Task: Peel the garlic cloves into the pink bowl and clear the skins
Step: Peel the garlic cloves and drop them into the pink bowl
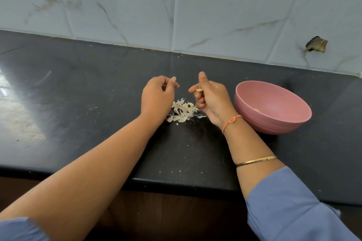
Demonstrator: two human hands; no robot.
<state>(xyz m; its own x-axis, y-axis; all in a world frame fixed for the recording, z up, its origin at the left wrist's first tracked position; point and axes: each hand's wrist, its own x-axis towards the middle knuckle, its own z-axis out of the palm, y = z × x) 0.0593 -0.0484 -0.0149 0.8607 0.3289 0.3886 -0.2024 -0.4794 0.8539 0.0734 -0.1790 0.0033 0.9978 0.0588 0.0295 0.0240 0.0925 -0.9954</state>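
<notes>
The right hand (212,99) grips a pale garlic clove (199,90), mostly hidden by its fingers. The left hand (157,98) curls inward; whether it pinches anything is unclear. Papery skins (184,111) lie heaped near the ribbed pink bowl (254,117).

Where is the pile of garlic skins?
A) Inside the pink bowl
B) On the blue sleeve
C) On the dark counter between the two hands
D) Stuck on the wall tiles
C: the garlic skins lie heaped on the dark counter, between the left hand and the right hand, which holds a garlic clove; they are outside the pink bowl.
</notes>
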